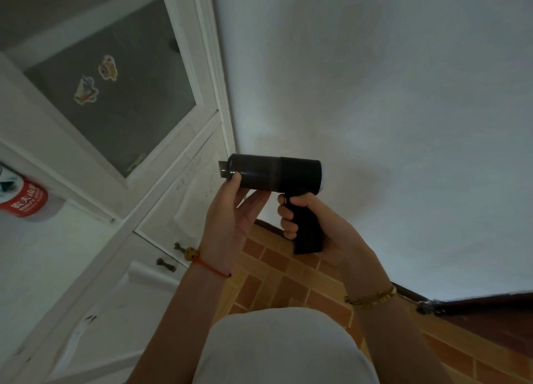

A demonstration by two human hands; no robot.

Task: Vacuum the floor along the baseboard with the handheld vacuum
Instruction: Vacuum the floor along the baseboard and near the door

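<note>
The brick-pattern floor (pixel 274 285) meets the white wall (pixel 375 95) at a dark baseboard (pixel 476 300). The right hand (pixel 314 225) grips the vacuum (pixel 274 176) by its handle; the left hand (pixel 230 210) pinches its front end.

A white-painted cabinet (pixel 161 210) with a grey frosted glass pane (pixel 129 101) stands beside a plain white wall (pixel 375 95). Two cartoon stickers (pixel 86 90) sit close together on the glass, and two brass knobs (pixel 165 264) stud the lower doors. At the left edge is a bottle (pixel 24 200) with a red label bearing white Chinese characters. A red string bracelet (pixel 210 268) and a gold-coloured bracelet (pixel 372 297) circle the wrists above a white garment (pixel 277 349)
</note>
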